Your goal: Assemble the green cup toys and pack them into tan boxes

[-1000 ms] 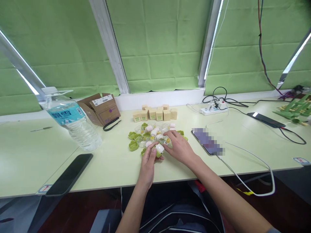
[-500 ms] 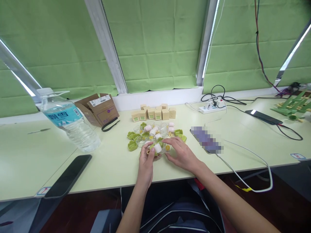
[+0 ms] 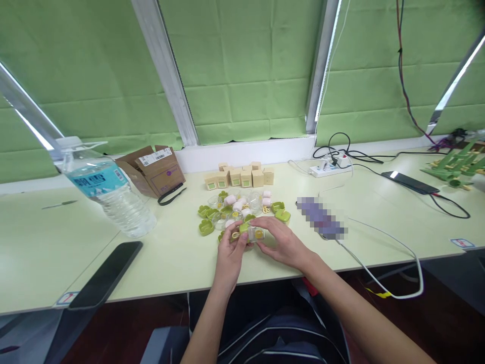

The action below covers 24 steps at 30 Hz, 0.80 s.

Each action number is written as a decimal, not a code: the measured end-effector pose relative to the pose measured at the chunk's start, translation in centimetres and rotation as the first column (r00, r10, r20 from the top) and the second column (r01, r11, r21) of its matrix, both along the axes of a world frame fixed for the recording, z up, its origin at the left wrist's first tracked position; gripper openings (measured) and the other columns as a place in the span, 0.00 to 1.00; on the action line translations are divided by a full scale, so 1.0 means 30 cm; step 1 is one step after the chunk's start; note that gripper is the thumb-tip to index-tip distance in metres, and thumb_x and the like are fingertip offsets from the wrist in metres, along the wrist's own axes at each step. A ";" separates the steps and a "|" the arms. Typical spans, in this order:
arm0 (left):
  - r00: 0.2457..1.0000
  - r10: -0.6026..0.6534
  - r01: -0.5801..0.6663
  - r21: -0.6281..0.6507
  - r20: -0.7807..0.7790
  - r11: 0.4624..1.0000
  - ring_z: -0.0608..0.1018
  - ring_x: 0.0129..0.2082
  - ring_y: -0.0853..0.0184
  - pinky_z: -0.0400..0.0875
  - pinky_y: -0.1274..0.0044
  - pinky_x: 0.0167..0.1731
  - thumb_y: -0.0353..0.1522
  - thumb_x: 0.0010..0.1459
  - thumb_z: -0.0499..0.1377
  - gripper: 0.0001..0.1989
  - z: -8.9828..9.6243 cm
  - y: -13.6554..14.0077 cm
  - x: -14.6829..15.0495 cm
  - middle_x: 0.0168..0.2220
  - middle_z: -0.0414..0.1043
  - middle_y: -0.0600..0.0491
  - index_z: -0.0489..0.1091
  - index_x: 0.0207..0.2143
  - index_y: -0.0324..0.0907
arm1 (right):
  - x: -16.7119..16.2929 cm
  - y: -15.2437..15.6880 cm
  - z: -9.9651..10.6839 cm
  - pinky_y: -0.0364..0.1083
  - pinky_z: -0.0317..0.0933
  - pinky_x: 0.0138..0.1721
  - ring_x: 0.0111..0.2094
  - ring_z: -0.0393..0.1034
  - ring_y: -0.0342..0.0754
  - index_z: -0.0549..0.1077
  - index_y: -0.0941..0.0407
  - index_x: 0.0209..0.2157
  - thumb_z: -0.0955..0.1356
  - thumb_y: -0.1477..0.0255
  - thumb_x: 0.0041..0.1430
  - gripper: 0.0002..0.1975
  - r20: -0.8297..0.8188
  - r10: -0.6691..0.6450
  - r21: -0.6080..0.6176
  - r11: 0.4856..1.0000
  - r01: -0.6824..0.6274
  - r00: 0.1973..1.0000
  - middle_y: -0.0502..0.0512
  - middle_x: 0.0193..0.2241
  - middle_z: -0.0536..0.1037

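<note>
My left hand (image 3: 231,247) grips a small green lid (image 3: 244,228) with a pale loop between thumb and fingers. Against the lid's right side sits a small clear jar (image 3: 256,233) with a yellow face sticker, lying sideways. The fingers of my right hand (image 3: 282,241) curve round that jar. Just beyond the hands lie several green flower-shaped pieces (image 3: 206,227), clear jars (image 3: 256,203) and pink and white marshmallow-like pieces (image 3: 230,200). A square green piece (image 3: 282,216) rests beside my right hand. My fingers partly hide the joint between lid and jar.
Small cardboard boxes (image 3: 246,178) stand behind the pieces. A water bottle (image 3: 109,194), an open carton (image 3: 151,174) and a dark phone (image 3: 108,273) are on the left. To the right are a blurred phone (image 3: 321,218), white cable (image 3: 382,233) and power strip (image 3: 329,171).
The clear jar and the green lid have come together end to end, both turned sideways. The white piece seen at the lid before no longer shows separately.
</note>
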<state>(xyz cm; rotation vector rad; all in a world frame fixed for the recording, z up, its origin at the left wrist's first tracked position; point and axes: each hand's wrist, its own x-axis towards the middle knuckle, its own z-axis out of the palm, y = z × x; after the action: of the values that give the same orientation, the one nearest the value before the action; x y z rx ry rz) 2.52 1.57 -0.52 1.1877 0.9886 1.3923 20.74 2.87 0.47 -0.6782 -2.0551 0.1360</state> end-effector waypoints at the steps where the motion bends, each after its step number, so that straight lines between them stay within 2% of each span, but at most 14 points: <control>1: 1.000 0.000 0.000 -0.003 -0.005 1.000 0.80 0.39 0.67 0.79 0.75 0.39 0.45 0.56 0.66 0.27 -0.001 0.001 -0.001 0.46 0.75 0.49 0.69 0.54 0.43 | 0.000 0.001 -0.001 0.57 0.67 0.59 0.58 0.70 0.54 0.64 0.51 0.62 0.68 0.78 0.62 0.27 0.005 0.004 0.002 1.000 -0.004 1.000 0.60 0.55 0.76; 6: 1.000 -0.017 0.017 -0.004 -0.013 1.000 0.80 0.40 0.66 0.79 0.75 0.38 0.45 0.55 0.67 0.28 0.000 0.003 0.000 0.51 0.75 0.48 0.70 0.54 0.43 | 0.000 0.006 -0.008 0.57 0.67 0.60 0.59 0.69 0.54 0.64 0.52 0.61 0.68 0.78 0.63 0.26 0.005 0.028 0.017 0.999 -0.028 1.000 0.59 0.55 0.76; 12: 0.998 -0.066 0.066 -0.023 -0.008 0.998 0.81 0.43 0.63 0.80 0.72 0.41 0.45 0.54 0.68 0.29 0.017 -0.006 0.001 0.55 0.73 0.45 0.70 0.54 0.42 | -0.002 0.005 -0.008 0.57 0.67 0.59 0.59 0.69 0.53 0.64 0.51 0.62 0.68 0.78 0.64 0.26 0.010 0.045 0.033 0.998 -0.045 0.999 0.59 0.55 0.77; 21: 0.994 -0.104 0.102 -0.049 -0.044 0.994 0.83 0.38 0.64 0.80 0.72 0.40 0.45 0.53 0.69 0.33 0.007 0.001 -0.008 0.54 0.76 0.44 0.70 0.58 0.41 | -0.001 0.009 -0.017 0.56 0.68 0.59 0.58 0.70 0.53 0.66 0.50 0.61 0.70 0.75 0.65 0.24 -0.007 0.052 0.037 0.998 -0.052 0.999 0.58 0.54 0.77; 24: 0.991 -0.113 0.110 -0.043 -0.076 0.993 0.83 0.38 0.61 0.80 0.70 0.40 0.47 0.55 0.67 0.35 -0.004 0.006 -0.013 0.53 0.77 0.43 0.69 0.61 0.41 | 0.002 0.006 -0.013 0.56 0.69 0.57 0.57 0.71 0.53 0.65 0.50 0.61 0.70 0.73 0.65 0.24 -0.022 0.045 0.055 0.998 -0.044 0.999 0.58 0.53 0.78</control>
<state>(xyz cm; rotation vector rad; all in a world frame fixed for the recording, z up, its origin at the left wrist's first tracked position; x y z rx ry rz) 2.12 1.76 -0.63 1.2582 0.9837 1.2416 20.80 3.05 0.07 -0.5948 -2.0453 0.1125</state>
